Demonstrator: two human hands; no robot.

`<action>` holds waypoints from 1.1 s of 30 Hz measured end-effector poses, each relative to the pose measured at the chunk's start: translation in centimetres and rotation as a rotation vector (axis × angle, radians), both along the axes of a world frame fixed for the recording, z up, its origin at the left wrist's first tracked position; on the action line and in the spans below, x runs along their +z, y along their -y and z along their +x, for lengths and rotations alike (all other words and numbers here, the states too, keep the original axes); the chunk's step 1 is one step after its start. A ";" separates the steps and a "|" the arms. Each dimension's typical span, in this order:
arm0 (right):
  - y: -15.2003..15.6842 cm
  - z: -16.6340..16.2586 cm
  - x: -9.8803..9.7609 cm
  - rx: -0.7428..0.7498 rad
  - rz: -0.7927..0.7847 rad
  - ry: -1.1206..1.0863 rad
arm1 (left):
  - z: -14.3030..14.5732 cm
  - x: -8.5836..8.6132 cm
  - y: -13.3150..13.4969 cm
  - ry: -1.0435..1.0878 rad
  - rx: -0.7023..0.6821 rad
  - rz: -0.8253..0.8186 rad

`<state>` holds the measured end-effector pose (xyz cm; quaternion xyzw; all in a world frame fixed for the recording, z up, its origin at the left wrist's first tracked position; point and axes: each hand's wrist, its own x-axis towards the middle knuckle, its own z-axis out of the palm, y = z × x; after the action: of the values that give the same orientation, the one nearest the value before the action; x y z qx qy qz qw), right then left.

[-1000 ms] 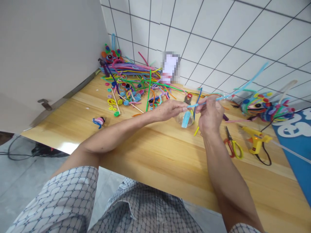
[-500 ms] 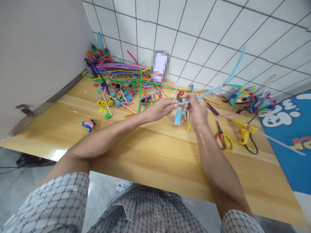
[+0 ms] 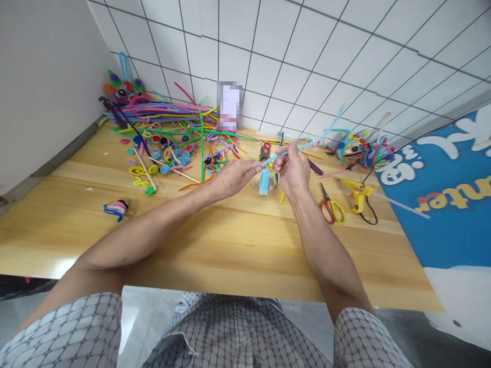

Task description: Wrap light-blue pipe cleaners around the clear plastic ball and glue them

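Observation:
A light blue pipe cleaner (image 3: 307,145) stretches between my hands, its free end rising to the right. My left hand (image 3: 236,178) pinches its left end between thumb and fingertips. My right hand (image 3: 292,171) is closed on it further along, with the stem passing through the fingers. Just below, between the hands, a clear round ball (image 3: 256,184) with a light blue strip (image 3: 264,182) on it rests on the table. Behind it lies a dark tool (image 3: 265,152) with a red round spot, partly hidden by the right hand.
Bundled pipe cleaners (image 3: 172,113) and loose buttons (image 3: 164,168) fill the back left. A phone (image 3: 230,107) leans on the tiled wall. At right lie scissors (image 3: 332,207), a yellow glue gun (image 3: 358,197) and colourful fish-like crafts (image 3: 362,148). A small striped piece (image 3: 116,208) sits front left.
The view has shifted right, so the table things appear further left. My right hand has turned and its grip on the pipe cleaner looks different; the free end is lower.

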<state>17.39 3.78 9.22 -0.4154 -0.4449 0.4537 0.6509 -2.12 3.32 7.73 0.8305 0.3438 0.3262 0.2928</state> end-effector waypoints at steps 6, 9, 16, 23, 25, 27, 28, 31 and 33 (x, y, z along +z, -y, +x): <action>-0.4 0.3 -0.1 -0.063 0.012 -0.008 | -0.1 -0.6 -0.1 -0.051 0.015 0.014; -0.3 0.0 -0.2 -0.095 0.030 -0.068 | 0.1 -0.8 0.2 -0.073 -0.004 0.021; 0.5 -0.1 0.3 0.176 0.011 0.052 | -0.2 1.0 0.6 0.004 -0.005 -0.033; 0.6 -0.5 -0.3 0.219 -0.008 0.060 | -0.6 1.8 0.4 0.098 -0.021 -0.124; 0.6 -0.6 -0.1 0.140 -0.017 0.021 | -0.6 1.5 0.1 0.101 -0.006 -0.119; 0.8 -0.8 0.1 0.093 0.002 -0.012 | -0.5 1.3 -0.1 0.090 0.016 -0.094; 0.9 -0.9 0.1 0.077 0.018 -0.031 | -0.5 1.2 -0.1 0.085 0.025 -0.078; 1.0 -1.2 0.2 0.041 0.043 -0.060 | -0.6 1.0 -0.3 0.073 0.049 -0.056; 1.0 -1.1 0.0 0.049 0.037 -0.031 | -0.7 1.1 -0.3 0.072 0.069 -0.064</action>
<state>16.24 2.76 9.26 -0.3854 -0.4530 0.4674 0.6540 -2.77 3.65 8.80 0.7961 0.3716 0.3544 0.3202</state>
